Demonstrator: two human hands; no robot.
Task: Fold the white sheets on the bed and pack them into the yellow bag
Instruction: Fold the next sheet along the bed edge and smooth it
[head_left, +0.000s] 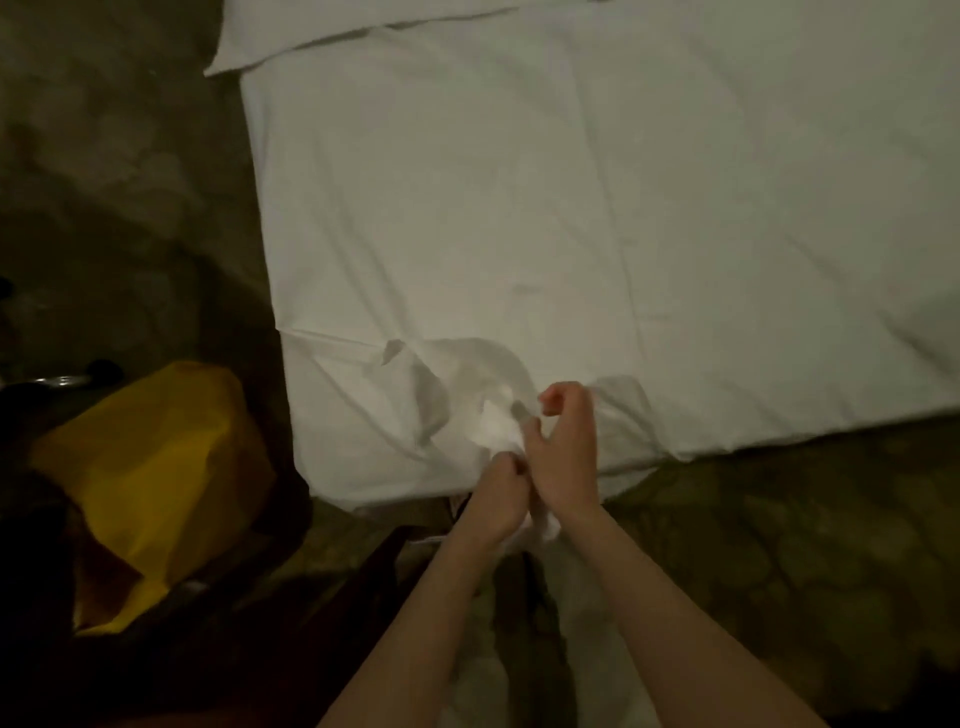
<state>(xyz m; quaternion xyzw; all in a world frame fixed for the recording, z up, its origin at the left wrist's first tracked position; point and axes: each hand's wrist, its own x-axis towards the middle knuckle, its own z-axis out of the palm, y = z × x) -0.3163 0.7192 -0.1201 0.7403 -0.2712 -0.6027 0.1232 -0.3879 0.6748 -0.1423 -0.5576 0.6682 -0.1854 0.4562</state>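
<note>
At the bed's near edge a bunched corner of the wide white cotton sheet (519, 208) is pinched by the left hand (497, 496) and right hand (563, 457); it should be drawn taut before folding, the crumpled yellow plastic bag (156, 467) waiting near left.

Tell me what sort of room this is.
Probably a bedroom, maybe a hotel room. A bed covered by a white sheet fills the view, a pillow lies at its far end, and patterned carpet surrounds it. A yellow bag stands beside the bed.
</note>
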